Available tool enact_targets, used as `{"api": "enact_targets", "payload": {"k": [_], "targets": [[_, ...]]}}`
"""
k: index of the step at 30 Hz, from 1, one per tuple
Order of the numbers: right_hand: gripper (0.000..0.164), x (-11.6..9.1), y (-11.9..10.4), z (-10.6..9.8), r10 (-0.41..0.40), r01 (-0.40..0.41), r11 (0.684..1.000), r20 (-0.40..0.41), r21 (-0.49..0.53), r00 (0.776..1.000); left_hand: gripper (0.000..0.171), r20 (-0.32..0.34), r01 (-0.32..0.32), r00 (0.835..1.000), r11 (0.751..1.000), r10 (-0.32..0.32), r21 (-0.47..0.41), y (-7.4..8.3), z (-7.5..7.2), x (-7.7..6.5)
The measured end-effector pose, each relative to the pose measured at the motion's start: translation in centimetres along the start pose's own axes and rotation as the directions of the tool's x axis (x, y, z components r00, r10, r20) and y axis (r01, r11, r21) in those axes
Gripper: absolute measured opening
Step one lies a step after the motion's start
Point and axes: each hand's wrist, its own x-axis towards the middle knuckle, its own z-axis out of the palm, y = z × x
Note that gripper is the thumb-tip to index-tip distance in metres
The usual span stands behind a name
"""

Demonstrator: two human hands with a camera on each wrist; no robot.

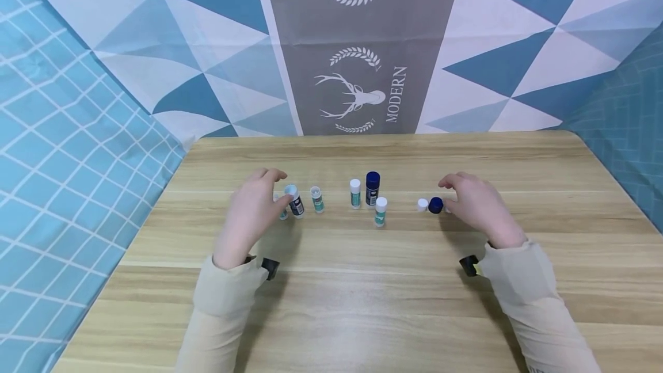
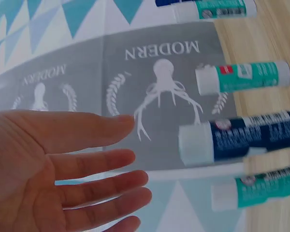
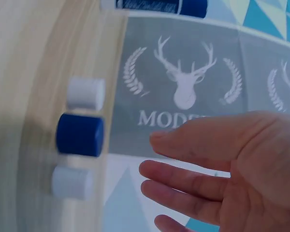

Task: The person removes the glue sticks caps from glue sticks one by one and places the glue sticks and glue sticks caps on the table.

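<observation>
My left hand hovers with loosely bent fingers beside a row of three uncapped glue sticks, holding nothing. A thick navy-labelled glue stick stands between a green-labelled glue stick and another green glue stick; in the head view the hand partly covers the outer one. On the right, my right hand hangs over the table, fingers apart and without anything in them. Closest to it are a dark blue cap, a white cap and a second white cap, mostly hidden in the head view.
Between the hands stand three capped glue sticks: a white-capped one, a blue-capped one and, slightly nearer, another white-capped one. All are on a wooden table. A patterned cloth hangs behind the table's far edge.
</observation>
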Motion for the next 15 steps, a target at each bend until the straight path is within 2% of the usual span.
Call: {"api": "enact_targets", "payload": {"k": [4, 8, 12, 15], "targets": [[0.033, -0.2, -1.4, -0.3, -0.04, 0.04, 0.999, -0.04, -0.013, 0.998, 0.034, -0.049, -0.059, 0.997, 0.998, 0.059, -0.013, 1.0, 0.3, -0.3], [0.03, -0.3, -2.6, -0.3, -0.083, 0.082, 0.996, -0.082, -0.018, 0.993, 0.032, -0.063, -0.109, 0.992, 0.994, 0.108, -0.009, 1.8, 1.3, -0.4], [0.03, -0.3, -3.5, 0.1, -0.12, 0.119, 0.993, -0.114, -0.016, 0.986, 0.031, -0.048, -0.145, 0.988, 0.99, 0.144, -0.001, 2.6, 2.4, -0.1], [0.032, -0.3, -4.2, 0.5, -0.138, 0.138, 0.99, -0.131, -0.009, 0.982, 0.031, -0.007, -0.178, 0.984, 0.984, 0.178, -0.014, 3.2, 3.2, 0.1]]}}
